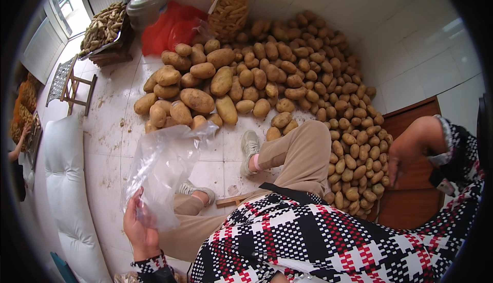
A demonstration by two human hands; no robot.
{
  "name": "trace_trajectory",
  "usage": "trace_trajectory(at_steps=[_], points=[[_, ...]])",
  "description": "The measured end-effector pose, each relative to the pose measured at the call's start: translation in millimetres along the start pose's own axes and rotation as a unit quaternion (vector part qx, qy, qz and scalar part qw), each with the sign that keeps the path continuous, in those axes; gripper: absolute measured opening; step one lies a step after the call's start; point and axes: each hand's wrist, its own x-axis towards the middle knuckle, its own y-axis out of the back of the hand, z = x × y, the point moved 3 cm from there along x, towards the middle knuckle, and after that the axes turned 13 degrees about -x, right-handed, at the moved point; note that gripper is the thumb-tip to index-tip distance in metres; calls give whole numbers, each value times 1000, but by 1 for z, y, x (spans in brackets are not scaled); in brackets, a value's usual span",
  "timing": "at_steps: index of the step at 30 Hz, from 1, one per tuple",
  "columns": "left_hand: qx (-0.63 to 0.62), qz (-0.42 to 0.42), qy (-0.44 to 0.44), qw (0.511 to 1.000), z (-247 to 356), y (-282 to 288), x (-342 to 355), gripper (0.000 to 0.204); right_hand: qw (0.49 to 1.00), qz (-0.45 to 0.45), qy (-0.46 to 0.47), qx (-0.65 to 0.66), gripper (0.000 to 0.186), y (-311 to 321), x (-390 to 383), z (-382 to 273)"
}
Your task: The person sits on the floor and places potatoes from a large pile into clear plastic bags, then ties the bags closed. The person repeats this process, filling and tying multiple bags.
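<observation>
My left hand [141, 226] is closed on a clear plastic bag [167, 172], which hangs loosely over my lap and the floor. The bag looks limp, with nothing to be seen inside it. On the far right, my right hand [411, 147] reaches down beside the edge of a big heap of potatoes [303, 64]. Its fingers point downward, slightly blurred, and I see nothing in them. Larger potatoes [197, 99] lie at the left front of the heap, in front of my feet.
Behind the heap are a red mesh sack [174, 26] and a bag of long yellowish produce [228, 13]. Peanut-like pods fill a tray [105, 29] at the far left, near a wooden stool [77, 85]. A white padded cushion [69, 180] lies leftward; another person's hand [24, 130] shows beyond it.
</observation>
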Motion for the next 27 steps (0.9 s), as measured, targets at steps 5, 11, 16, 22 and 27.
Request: trace_trajectory(at_steps=[5,11,16,22,27], points=[[56,-57,-41,996,20,-4,-10,27,988,151,35,27,27,21,-58,6],[26,-111,22,993,16,-38,-15,29,931,349,-80,-75,27,112,-82,-2],[-23,-103,24,994,-5,-57,1,29,894,400,16,-200,24,190,-22,-45],[-105,-161,62,979,-23,-68,23,25,884,388,141,-218,28,226,99,-105],[-105,-167,62,978,-28,-78,21,26,717,578,366,-132,16,243,98,-150]])
